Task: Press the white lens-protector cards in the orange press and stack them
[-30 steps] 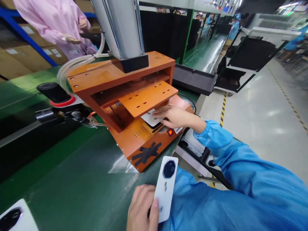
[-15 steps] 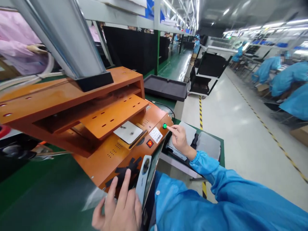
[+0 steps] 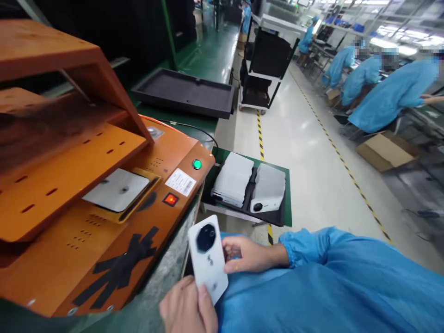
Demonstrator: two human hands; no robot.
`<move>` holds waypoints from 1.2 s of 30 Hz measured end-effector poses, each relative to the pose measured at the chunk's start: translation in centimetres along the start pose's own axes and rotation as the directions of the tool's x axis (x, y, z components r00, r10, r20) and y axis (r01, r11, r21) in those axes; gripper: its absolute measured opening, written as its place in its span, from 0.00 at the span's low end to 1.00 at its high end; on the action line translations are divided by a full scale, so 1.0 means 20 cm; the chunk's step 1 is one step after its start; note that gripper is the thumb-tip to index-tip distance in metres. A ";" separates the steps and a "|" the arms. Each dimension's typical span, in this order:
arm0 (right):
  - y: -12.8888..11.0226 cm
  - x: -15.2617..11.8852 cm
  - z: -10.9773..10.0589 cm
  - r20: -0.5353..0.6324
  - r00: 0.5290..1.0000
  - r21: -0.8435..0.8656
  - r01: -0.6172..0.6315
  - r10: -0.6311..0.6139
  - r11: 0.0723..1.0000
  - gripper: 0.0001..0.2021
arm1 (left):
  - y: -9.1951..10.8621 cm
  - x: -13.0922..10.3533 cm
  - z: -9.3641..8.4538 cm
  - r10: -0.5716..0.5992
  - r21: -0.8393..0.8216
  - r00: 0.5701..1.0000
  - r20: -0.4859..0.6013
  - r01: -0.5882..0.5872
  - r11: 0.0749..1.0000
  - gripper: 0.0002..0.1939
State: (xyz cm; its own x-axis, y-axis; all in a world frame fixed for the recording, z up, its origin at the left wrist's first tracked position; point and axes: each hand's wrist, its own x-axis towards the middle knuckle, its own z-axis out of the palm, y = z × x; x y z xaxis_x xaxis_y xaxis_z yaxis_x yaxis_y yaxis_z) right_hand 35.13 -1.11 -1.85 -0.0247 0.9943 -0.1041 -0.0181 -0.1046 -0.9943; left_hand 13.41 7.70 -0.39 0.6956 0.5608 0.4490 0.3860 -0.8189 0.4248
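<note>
A white phone [image 3: 209, 273] with a large round dark camera ring is held up in front of my body, its back facing me. My left hand [image 3: 189, 305] grips its lower left corner, thumb on the face. At its right edge is my right hand [image 3: 251, 254], fingers curled against the side and thumb near the edge; the fingertips are partly hidden. To the left stands an orange machine [image 3: 180, 148] with a green button [image 3: 196, 164], a lit red switch [image 3: 170, 199] and black tape strips [image 3: 121, 268]. Under its orange plate lies a pale flat panel [image 3: 121, 189].
On a low green stand, a black tray [image 3: 247, 196] holds stacks of pale flat pieces [image 3: 236, 173] and another white phone [image 3: 267, 204]. A larger black tray [image 3: 187, 92] lies on the green bench behind. A wheeled cart [image 3: 268, 55], a cardboard box [image 3: 388, 150] and seated people are farther off.
My right hand has left the green button and come to the phone's right edge. My left hand has lifted the phone from beside the machine. The view has swung right and down.
</note>
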 end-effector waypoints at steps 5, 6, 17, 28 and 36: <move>0.16 -0.16 -0.31 -0.474 0.876 -0.596 -0.393 0.089 0.700 0.18 | 0.03 0.00 0.15 -0.032 -0.031 0.969 0.246 0.041 0.999 0.24; 0.17 -0.21 -0.46 -0.526 0.845 -0.620 -0.456 0.094 0.639 0.16 | 0.02 -0.01 0.15 -0.006 -0.055 0.964 0.265 0.021 0.998 0.25; 0.41 -0.55 -1.04 -0.418 0.902 -0.896 -0.429 0.106 0.117 0.13 | 0.08 -0.05 -0.19 -0.106 -0.187 0.979 0.177 0.139 0.973 0.09; 0.09 0.10 -0.41 0.360 0.780 -0.818 0.527 -0.511 0.229 0.13 | -0.35 -0.05 -0.39 -0.557 0.584 0.813 -0.170 0.539 0.607 0.24; -0.14 0.51 0.39 0.673 0.383 -0.405 0.907 -0.633 0.118 0.08 | -0.20 -0.34 -0.37 -0.568 0.558 0.814 -0.121 0.529 0.639 0.26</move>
State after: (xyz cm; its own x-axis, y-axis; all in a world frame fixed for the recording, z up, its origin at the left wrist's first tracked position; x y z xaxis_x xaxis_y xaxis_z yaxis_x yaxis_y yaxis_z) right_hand 27.23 9.10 -0.03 -0.6704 0.4314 0.6038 0.3800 0.8984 -0.2200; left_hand 2.56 8.15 0.71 0.2740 0.9363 0.2198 0.9529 -0.2953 0.0699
